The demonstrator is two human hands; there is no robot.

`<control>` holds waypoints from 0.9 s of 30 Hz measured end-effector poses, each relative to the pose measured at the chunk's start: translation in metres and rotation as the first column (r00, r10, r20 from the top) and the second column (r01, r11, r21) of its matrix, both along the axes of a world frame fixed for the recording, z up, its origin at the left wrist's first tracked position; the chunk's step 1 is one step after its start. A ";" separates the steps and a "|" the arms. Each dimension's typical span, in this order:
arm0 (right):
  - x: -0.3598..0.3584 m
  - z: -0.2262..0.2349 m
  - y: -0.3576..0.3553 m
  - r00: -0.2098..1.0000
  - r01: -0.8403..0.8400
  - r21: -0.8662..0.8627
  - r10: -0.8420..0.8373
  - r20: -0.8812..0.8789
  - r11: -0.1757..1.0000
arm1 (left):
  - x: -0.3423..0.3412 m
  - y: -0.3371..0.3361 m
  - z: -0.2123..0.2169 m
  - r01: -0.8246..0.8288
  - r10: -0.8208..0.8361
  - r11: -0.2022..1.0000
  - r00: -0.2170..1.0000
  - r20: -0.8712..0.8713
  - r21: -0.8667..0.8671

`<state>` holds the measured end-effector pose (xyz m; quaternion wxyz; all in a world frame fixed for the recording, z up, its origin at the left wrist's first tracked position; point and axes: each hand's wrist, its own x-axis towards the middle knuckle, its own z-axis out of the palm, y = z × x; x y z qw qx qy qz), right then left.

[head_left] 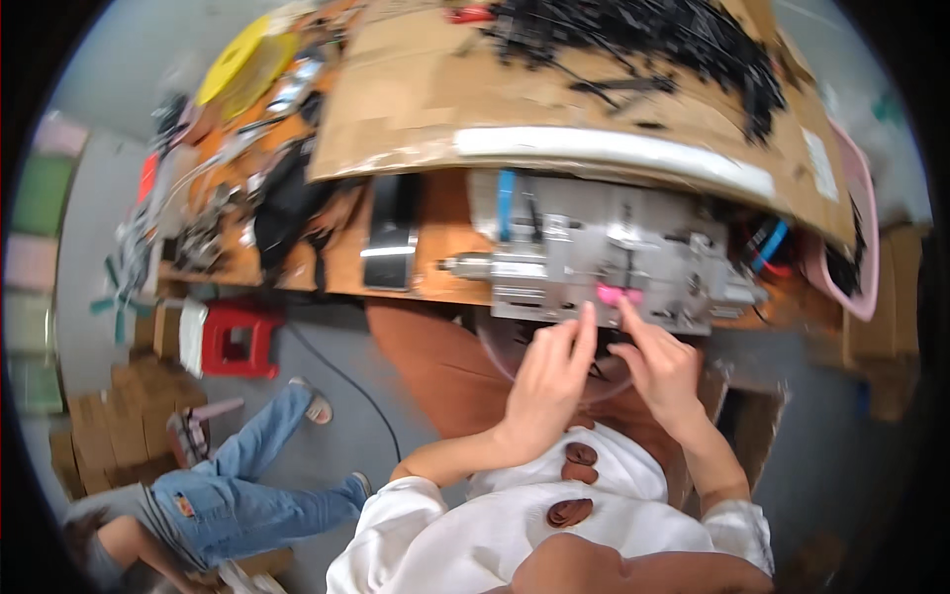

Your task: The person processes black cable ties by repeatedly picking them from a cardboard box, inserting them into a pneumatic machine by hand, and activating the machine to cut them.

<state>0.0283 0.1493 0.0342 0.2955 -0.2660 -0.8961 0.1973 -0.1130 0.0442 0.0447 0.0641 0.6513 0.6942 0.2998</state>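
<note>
The small pink piece (619, 295) sits at the 6 o'clock edge of the metal fixture (584, 262), the side nearest the person, probably so fingertips reach it easily. The right hand (665, 371), at 5 o'clock from it, has its index fingertip at or just beside the piece; its grip is wide, thumb apart below. The left hand (547, 378), at 7 o'clock, points its fingers at the fixture's edge; whether its grip holds anything I cannot tell. A round tub (492, 346) shows under the hands, perhaps for catching parts. At 12 o'clock on the table (447, 213), cardboard (396, 109) carries black strips (643, 40), seemingly kept within reach; a pink basin (863, 257) stands at 3 o'clock
</note>
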 end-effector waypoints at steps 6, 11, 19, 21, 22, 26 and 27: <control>0.006 0.049 0.013 0.992 0.090 -0.093 -0.098 -0.076 0.992 | -0.008 -0.011 -0.003 -0.106 0.098 0.991 0.989 0.109 0.079; -0.014 0.075 0.004 0.835 -0.326 -0.369 0.082 -0.544 0.871 | -0.003 -0.013 -0.025 -0.074 0.056 0.994 0.976 0.211 0.076; -0.122 0.114 -0.066 0.121 -0.982 -0.133 0.096 -0.988 -0.132 | -0.006 -0.031 -0.046 0.030 -0.124 0.954 0.946 0.299 0.300; -0.146 0.122 -0.067 0.115 -0.966 -0.191 0.369 -0.922 -0.177 | -0.009 -0.043 -0.052 0.034 -0.132 0.954 0.939 0.317 0.297; -0.159 0.130 -0.064 0.153 -0.972 -0.230 0.621 -0.768 -0.044 | -0.013 -0.051 -0.057 0.028 -0.122 0.963 0.933 0.340 0.267; -0.183 0.151 -0.077 0.148 -0.954 0.226 0.965 -0.216 0.196 | -0.011 -0.053 -0.088 0.070 -0.136 0.984 0.892 0.431 0.166; -0.186 0.156 -0.080 0.143 -0.957 0.221 0.967 -0.210 0.189 | -0.011 -0.053 -0.096 0.069 -0.126 0.987 0.887 0.443 0.144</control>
